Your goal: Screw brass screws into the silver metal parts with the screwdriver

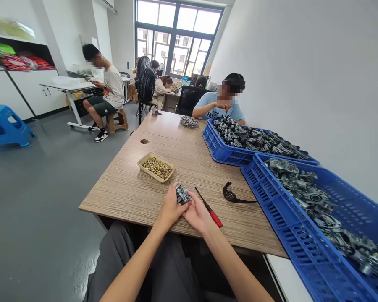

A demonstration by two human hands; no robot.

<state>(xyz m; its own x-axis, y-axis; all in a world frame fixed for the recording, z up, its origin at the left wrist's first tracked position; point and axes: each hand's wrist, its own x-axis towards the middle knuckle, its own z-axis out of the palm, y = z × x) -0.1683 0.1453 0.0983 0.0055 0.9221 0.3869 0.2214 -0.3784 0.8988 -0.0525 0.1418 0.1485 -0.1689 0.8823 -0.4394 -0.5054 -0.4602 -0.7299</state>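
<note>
Between both hands, over the front of the table, is a small grey cast-metal part [182, 195] that looks like a carburetor body. My left hand [171, 208] is wrapped round its left and near sides. The fingers of my right hand [198, 211] close on its right side, and their tips are partly hidden. A screwdriver [210, 209] with a red handle and dark shaft lies on the table just right of my right hand. Beyond the left hand sits a cream tray [172, 171] of small brass-coloured screws and some rings.
Two blue crates [279, 214] [219, 157] of metal parts line the table's right side. A black wristwatch [231, 196] lies near them. Farther back are a bag of small grey parts [189, 121] and a co-worker [219, 105]. Black fans [146, 84] stand beyond the table's left edge.
</note>
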